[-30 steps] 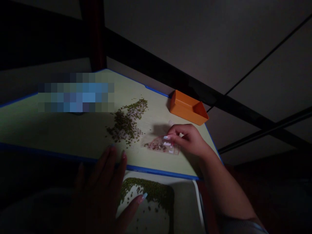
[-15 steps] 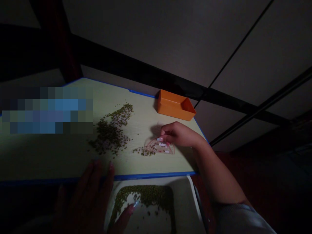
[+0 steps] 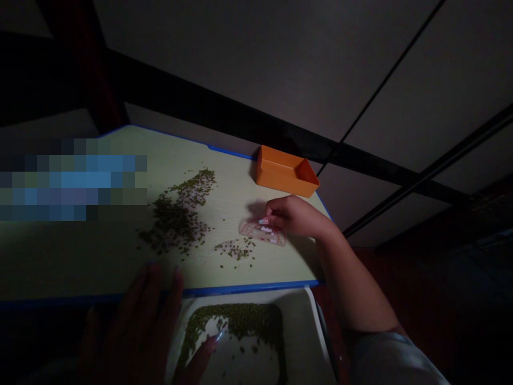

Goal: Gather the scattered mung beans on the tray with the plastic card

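My right hand (image 3: 294, 216) is closed in a pinch on the upper edge of a clear protractor (image 3: 262, 232) with pinkish markings, held tilted just above or on the tabletop. In front of it lies a small scatter of green beans (image 3: 237, 248), apart from the protractor. A larger spread of green beans (image 3: 176, 216) covers the table further left. My left hand (image 3: 140, 315), in deep shadow, has its fingers spread at the near table edge. Its thumb reaches over a white tray (image 3: 306, 321) whose floor holds many more green beans (image 3: 250, 319).
An orange open box (image 3: 286, 174) stands at the far right corner of the pale, blue-edged table (image 3: 100, 267). Pixel blocks hide something at the table's left. Behind the table rises a panelled wall or cabinet (image 3: 240, 69).
The protractor has drawn back slightly from the small scatter of beans, which it overlapped before. Some of those beans now lie nearer the table's front edge. My left hand keeps its pose.
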### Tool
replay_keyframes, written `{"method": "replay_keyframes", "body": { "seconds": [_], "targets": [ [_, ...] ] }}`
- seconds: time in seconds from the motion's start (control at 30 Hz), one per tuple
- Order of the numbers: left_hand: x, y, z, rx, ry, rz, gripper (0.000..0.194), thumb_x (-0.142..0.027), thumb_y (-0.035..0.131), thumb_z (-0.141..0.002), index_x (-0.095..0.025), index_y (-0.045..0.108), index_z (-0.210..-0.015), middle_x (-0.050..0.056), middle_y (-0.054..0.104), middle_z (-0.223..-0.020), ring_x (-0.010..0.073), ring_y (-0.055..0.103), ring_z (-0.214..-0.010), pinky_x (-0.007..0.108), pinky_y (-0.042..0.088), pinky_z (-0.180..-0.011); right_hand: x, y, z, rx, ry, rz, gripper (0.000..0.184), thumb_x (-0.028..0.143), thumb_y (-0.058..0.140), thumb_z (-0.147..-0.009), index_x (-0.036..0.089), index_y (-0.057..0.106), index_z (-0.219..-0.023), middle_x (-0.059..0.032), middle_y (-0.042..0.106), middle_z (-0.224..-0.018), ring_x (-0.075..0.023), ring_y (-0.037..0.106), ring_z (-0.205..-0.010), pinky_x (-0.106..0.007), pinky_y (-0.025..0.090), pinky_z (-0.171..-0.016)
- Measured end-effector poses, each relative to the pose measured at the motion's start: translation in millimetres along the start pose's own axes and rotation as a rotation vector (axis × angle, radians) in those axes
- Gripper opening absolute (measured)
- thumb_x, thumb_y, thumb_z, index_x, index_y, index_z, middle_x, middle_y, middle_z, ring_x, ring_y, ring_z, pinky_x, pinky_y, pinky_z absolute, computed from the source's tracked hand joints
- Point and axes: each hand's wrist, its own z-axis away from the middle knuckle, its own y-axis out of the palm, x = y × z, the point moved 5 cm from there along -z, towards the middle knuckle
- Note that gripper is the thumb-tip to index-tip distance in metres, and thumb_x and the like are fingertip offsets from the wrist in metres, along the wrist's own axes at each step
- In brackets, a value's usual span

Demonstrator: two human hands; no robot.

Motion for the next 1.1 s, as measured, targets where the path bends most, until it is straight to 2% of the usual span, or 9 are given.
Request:
{"method": "replay_keyframes", "body": {
  "seconds": [0.1, 0.27, 0.4, 0.7, 0.9, 0.97, 1.1],
  "targets": [
    [0.4, 1.5, 0.2, 0.018, -0.011, 0.013, 0.083, -0.046, 0.045, -0.079, -0.035, 0.006, -0.151, 0.007, 0.009, -0.164, 0.0384, 0.024, -0.146, 0.071, 0.013, -0.114, 5.0, 2.3, 1.6, 0.049, -0.054, -0.048, 0.019, 0.029, 0.058, -0.087, 0.015, 0.061, -0.075, 0.0022, 0.058, -0.063, -0.0084, 0.045, -0.058, -0.023, 0.027, -0.058],
    [-0.8, 0.6, 0.0, -0.023, 0.026, -0.013, 0.080, -0.042, 0.045, -0.081, -0.029, 0.009, -0.151, 0.011, 0.014, -0.164, 0.0389, 0.026, -0.145, 0.072, 0.016, -0.112, 8.0, 3.4, 5.2, 0.162, -0.088, -0.153, 0.015, 0.023, 0.057, -0.085, 0.015, 0.059, -0.073, 0.0036, 0.058, -0.060, -0.0080, 0.048, -0.058, -0.023, 0.031, -0.060],
    [-1.1, -0.1, -0.9, -0.015, 0.015, -0.004, 0.078, -0.042, 0.044, -0.082, -0.031, 0.009, -0.151, 0.010, 0.013, -0.164, 0.0375, 0.026, -0.145, 0.071, 0.016, -0.113, 5.6, 1.4, 5.0, 0.148, -0.058, -0.170, 0.018, 0.028, 0.059, -0.085, 0.015, 0.059, -0.072, 0.0040, 0.057, -0.059, -0.0082, 0.048, -0.057, -0.023, 0.031, -0.059],
    [-0.8, -0.3, -1.5, -0.003, 0.025, 0.006, 0.079, -0.042, 0.043, -0.082, -0.032, 0.007, -0.151, 0.010, 0.013, -0.164, 0.0401, 0.024, -0.146, 0.074, 0.017, -0.110, 0.9, 1.4, 2.2, 0.117, -0.038, -0.180, 0.015, 0.022, 0.059, -0.085, 0.014, 0.059, -0.072, 0.0037, 0.058, -0.059, -0.0074, 0.048, -0.057, -0.022, 0.033, -0.059],
    [-1.2, -1.1, -1.3, -0.012, 0.041, 0.001, 0.079, -0.042, 0.045, -0.081, -0.028, 0.010, -0.151, 0.011, 0.013, -0.164, 0.0399, 0.025, -0.145, 0.072, 0.016, -0.111, 7.6, 11.0, 2.9, 0.242, -0.070, -0.321, 0.022, 0.029, 0.058, -0.087, 0.015, 0.055, -0.071, 0.0012, 0.061, -0.061, -0.0089, 0.054, -0.056, -0.023, 0.038, -0.058],
    [-0.2, -0.5, -0.9, -0.012, 0.044, -0.006, 0.079, -0.042, 0.044, -0.082, -0.029, 0.009, -0.151, 0.010, 0.013, -0.164, 0.0401, 0.026, -0.145, 0.073, 0.017, -0.111, 8.2, 11.9, 1.8, 0.237, -0.065, -0.291, 0.021, 0.026, 0.058, -0.087, 0.015, 0.055, -0.070, 0.0015, 0.060, -0.060, -0.0083, 0.053, -0.056, -0.023, 0.038, -0.058],
    [1.8, 1.4, -0.5, 0.002, 0.040, -0.016, 0.080, -0.043, 0.045, -0.082, -0.030, 0.008, -0.151, 0.009, 0.010, -0.165, 0.0411, 0.026, -0.144, 0.074, 0.017, -0.110, 3.3, 5.8, 0.1, 0.133, -0.058, -0.211, 0.015, 0.022, 0.058, -0.086, 0.014, 0.058, -0.073, 0.0020, 0.059, -0.060, -0.0080, 0.050, -0.056, -0.023, 0.036, -0.059]
  ]
}}
